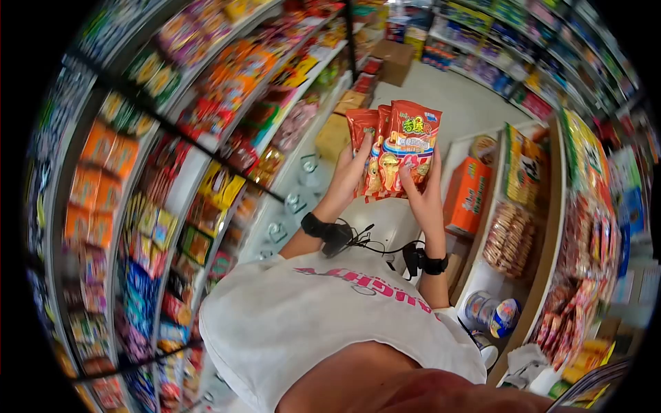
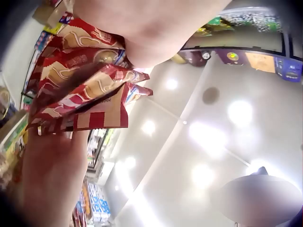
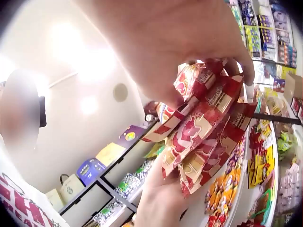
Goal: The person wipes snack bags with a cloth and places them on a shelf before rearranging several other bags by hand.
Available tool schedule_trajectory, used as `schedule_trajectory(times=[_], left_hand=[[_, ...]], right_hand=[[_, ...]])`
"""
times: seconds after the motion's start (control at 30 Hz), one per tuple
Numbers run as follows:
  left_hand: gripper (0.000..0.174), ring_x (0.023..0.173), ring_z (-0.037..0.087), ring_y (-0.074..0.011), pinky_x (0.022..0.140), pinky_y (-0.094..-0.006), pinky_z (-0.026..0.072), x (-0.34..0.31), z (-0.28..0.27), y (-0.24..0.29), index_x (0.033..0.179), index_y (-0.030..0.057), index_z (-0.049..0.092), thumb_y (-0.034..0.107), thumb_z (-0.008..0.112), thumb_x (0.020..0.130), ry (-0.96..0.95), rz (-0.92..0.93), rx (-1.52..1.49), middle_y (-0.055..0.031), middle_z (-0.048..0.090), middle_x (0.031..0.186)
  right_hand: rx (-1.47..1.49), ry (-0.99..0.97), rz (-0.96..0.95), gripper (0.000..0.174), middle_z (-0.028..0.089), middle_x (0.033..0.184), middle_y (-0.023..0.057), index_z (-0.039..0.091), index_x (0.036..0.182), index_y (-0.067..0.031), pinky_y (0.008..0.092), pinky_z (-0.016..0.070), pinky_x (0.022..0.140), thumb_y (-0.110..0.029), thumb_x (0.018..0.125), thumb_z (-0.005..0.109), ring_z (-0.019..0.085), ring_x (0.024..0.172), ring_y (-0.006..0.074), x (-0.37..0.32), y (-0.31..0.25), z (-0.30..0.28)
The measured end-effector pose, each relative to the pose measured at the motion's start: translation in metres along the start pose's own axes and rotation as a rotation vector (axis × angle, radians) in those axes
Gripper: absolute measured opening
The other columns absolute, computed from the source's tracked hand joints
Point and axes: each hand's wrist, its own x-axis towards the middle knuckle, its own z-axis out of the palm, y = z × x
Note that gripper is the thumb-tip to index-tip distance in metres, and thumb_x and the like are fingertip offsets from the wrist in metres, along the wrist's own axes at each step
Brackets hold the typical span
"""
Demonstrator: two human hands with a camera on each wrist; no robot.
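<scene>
Red snack packets (image 1: 394, 148), fanned upright in the aisle between the left and right shelves (image 1: 206, 144), are gripped by both hands, left hand (image 1: 350, 175) and right hand (image 1: 421, 186), fingers curled round them, likely keeping them together.

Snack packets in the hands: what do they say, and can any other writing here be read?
Nothing here is sharp enough to quote.
snack packets: large yellow-green characters on red, too blurred to read.
shirt: red print, upside down and warped, unreadable.
orange box: lettering too small to read.
shelf goods: labels too small to read.
</scene>
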Motion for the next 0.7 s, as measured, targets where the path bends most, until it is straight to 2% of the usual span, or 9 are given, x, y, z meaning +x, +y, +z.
schedule_trajectory(times=[0.07, 0.17, 0.23, 0.33, 0.37, 0.4, 0.5, 0.53, 0.7], left_hand=[[0.048, 0.106, 0.063, -0.0122, 0.091, -0.0283, 0.0528, -0.012, -0.04, 0.019, 0.138, 0.0011, 0.049, 0.035, 0.054, 0.105, 0.067, 0.013, -0.025, -0.006, 0.063, 0.125], [0.049, 0.108, 0.063, -0.012, 0.092, -0.0294, 0.0525, -0.039, -0.103, 0.049, 0.138, 0.001, 0.048, 0.036, 0.055, 0.104, 0.071, -0.029, -0.311, -0.0072, 0.062, 0.127], [0.05, 0.11, 0.063, -0.0142, 0.094, -0.0309, 0.0521, -0.065, -0.151, 0.062, 0.138, 0.0009, 0.048, 0.031, 0.062, 0.1, 0.146, 0.061, -0.125, -0.0084, 0.062, 0.128], [0.054, 0.11, 0.064, -0.0172, 0.094, -0.032, 0.0531, -0.106, -0.22, 0.087, 0.136, 0.0002, 0.049, 0.019, 0.074, 0.091, 0.233, 0.118, 0.131, -0.0098, 0.063, 0.126], [0.055, 0.111, 0.064, -0.0176, 0.093, -0.0323, 0.0539, -0.12, -0.242, 0.096, 0.136, 0.0002, 0.048, 0.018, 0.074, 0.091, 0.259, 0.094, 0.073, -0.0104, 0.062, 0.127], [0.056, 0.112, 0.064, -0.018, 0.093, -0.0326, 0.0547, -0.134, -0.262, 0.108, 0.137, 0.0002, 0.047, 0.017, 0.073, 0.091, 0.28, 0.076, 0.012, -0.011, 0.062, 0.128], [0.052, 0.108, 0.066, -0.0192, 0.087, -0.0326, 0.0577, -0.173, -0.303, 0.134, 0.136, 0.0006, 0.048, 0.013, 0.072, 0.091, 0.417, 0.087, -0.149, -0.0112, 0.062, 0.126], [0.051, 0.109, 0.066, -0.0194, 0.088, -0.0326, 0.0577, -0.185, -0.317, 0.138, 0.135, 0.001, 0.049, 0.012, 0.071, 0.091, 0.46, 0.103, -0.173, -0.0111, 0.063, 0.125], [0.046, 0.107, 0.067, -0.0198, 0.088, -0.0327, 0.058, -0.228, -0.363, 0.172, 0.132, 0.0008, 0.052, 0.014, 0.07, 0.091, 0.572, 0.099, -0.365, -0.0109, 0.064, 0.123]], right_hand=[[-0.03, -0.11, 0.008, 0.08, 0.054, 0.135, 0.016, 0.017, 0.157, -0.0022, 0.0335, 0.052, 0.094, -0.016, 0.096, 0.067, 0.061, 0.112, 0.0188, 0.0, 0.003, 0.036], [-0.019, -0.277, 0.032, 0.08, 0.056, 0.133, 0.0159, 0.019, 0.157, -0.0033, 0.0329, 0.0525, 0.092, -0.017, 0.096, 0.068, 0.061, 0.112, 0.0183, -0.005, 0.0, 0.105], [0.025, -0.4, 0.087, 0.082, 0.056, 0.133, 0.0159, 0.018, 0.158, -0.004, 0.0327, 0.0524, 0.092, -0.017, 0.095, 0.069, 0.061, 0.111, 0.0184, -0.012, 0.003, 0.152], [-0.058, -0.622, -0.011, 0.082, 0.052, 0.137, 0.0179, 0.021, 0.157, -0.0028, 0.0327, 0.0509, 0.094, -0.015, 0.093, 0.071, 0.059, 0.115, 0.019, -0.033, 0.012, 0.23], [-0.123, -0.692, -0.05, 0.082, 0.051, 0.138, 0.0184, 0.022, 0.157, -0.0023, 0.0326, 0.0503, 0.095, -0.015, 0.093, 0.071, 0.058, 0.117, 0.0192, -0.044, 0.013, 0.251], [-0.116, -0.742, 0.101, 0.083, 0.049, 0.141, 0.02, 0.023, 0.157, -0.0015, 0.0326, 0.0476, 0.099, -0.014, 0.092, 0.072, 0.054, 0.123, 0.0205, -0.055, 0.003, 0.274], [-0.019, -0.791, 0.025, 0.085, 0.048, 0.142, 0.0197, 0.021, 0.157, -0.0002, 0.0328, 0.0475, 0.099, -0.015, 0.091, 0.073, 0.054, 0.124, 0.0209, -0.082, 0.015, 0.338], [0.07, -0.81, 0.066, 0.087, 0.051, 0.138, 0.0205, 0.022, 0.155, 0.0043, 0.0328, 0.0499, 0.096, -0.017, 0.09, 0.075, 0.058, 0.118, 0.0201, -0.089, 0.016, 0.355], [0.084, -0.853, 0.479, 0.083, 0.061, 0.126, 0.0183, 0.034, 0.145, 0.0112, 0.0298, 0.0519, 0.09, -0.031, 0.089, 0.077, 0.064, 0.105, 0.0165, -0.104, 0.017, 0.409]])
